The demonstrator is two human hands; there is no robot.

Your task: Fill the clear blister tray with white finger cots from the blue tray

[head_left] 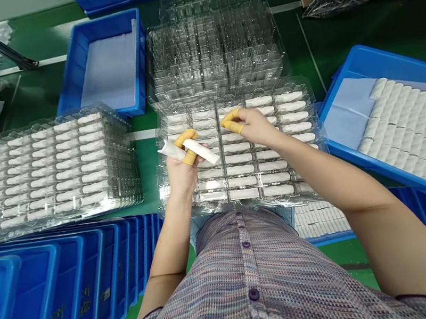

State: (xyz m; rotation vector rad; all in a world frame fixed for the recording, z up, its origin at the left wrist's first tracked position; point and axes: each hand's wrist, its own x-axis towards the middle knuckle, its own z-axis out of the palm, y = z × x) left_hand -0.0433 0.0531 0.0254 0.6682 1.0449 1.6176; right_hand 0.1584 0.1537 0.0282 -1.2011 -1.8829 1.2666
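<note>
My left hand [185, 166], with yellow finger cots, holds two white curved plastic shells: one shell [201, 151] lies crosswise over the fingers, and the other shell [171, 150] sticks out to the left. My right hand [250, 124], also in yellow finger cots, is over the clear blister tray [231, 208]. Its thumb and fingertips come together at a slot in the upper middle column; whatever is between them is hidden. Rows of similar white pieces [274, 177] fill the tray's slots around both hands.
Filled blister trays [41, 176] stand stacked at left. Clear trays [215, 46] are piled behind. A blue bin [142, 57] with pale liner sits back left; another blue bin [408, 163] at right holds rows of white pieces. Blue crates [86, 255] line the front left.
</note>
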